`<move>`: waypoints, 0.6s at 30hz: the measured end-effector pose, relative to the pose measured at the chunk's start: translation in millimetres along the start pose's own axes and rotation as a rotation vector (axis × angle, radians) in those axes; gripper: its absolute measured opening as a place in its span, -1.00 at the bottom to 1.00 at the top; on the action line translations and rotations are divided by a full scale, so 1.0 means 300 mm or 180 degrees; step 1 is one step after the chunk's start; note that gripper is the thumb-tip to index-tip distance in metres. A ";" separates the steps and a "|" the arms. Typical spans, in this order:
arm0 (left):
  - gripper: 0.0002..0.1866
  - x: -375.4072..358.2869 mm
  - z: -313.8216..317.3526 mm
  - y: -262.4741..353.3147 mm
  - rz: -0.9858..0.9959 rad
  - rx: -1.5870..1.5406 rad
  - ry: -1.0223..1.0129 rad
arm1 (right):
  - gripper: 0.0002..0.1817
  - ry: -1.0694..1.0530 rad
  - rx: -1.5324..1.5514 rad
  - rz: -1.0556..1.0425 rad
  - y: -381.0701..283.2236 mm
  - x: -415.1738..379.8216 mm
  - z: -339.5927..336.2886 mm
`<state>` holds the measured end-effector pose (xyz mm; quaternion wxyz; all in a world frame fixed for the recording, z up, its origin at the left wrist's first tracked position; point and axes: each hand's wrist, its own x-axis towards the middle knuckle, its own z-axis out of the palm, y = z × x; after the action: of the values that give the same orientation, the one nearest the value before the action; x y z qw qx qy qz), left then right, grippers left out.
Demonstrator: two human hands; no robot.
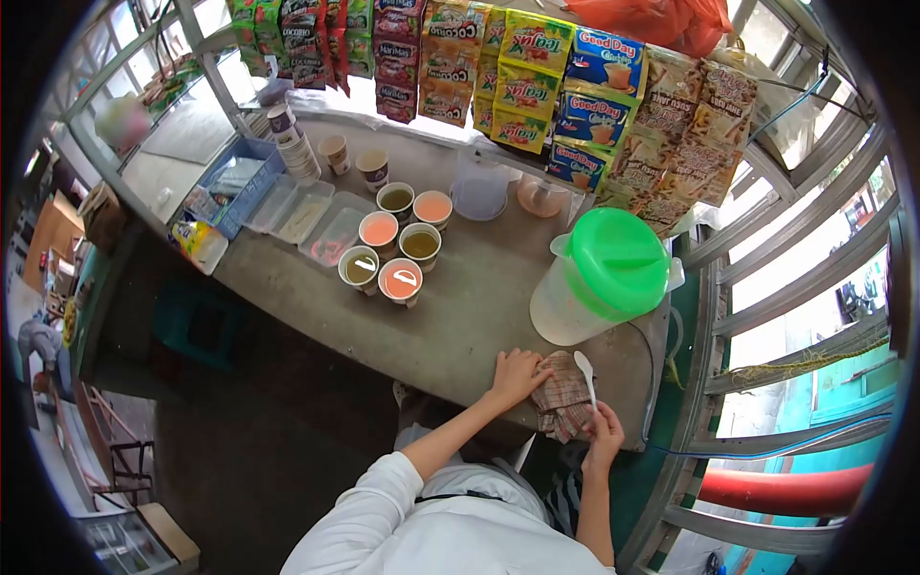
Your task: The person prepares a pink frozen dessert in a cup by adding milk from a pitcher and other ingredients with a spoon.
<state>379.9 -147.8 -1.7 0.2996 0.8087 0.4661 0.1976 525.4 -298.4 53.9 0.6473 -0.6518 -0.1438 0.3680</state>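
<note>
My right hand [604, 433] is closed around the handle end of a white plastic spoon [586, 372], its bowl pointing away from me. Below the spoon a brown checked cloth [563, 398] lies bunched at the counter's front edge. My left hand [518, 375] rests on the counter with its fingers at the cloth's left side; whether they pinch the cloth I cannot make out. Just beyond the cloth stands a clear pitcher [565, 311] with a green lid [618, 261].
Several paper cups with orange and green drinks, one an orange cup [400, 280], stand mid-counter. Behind them are a clear tub [479, 192] and stacked cups [295, 149]. Plastic boxes [305, 213] and a blue basket [240, 187] sit left. Drink sachets [525, 81] hang along the back.
</note>
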 end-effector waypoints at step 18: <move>-0.74 -0.189 0.007 -0.003 -0.2169 -0.5571 0.0624 | -0.69 -0.1581 -0.1149 -0.0227 0.091 0.050 0.088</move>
<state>353.0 -197.6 -6.0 0.8013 0.0965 0.3866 0.4463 510.2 -272.2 26.6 0.4787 -0.6409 -0.3834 0.4617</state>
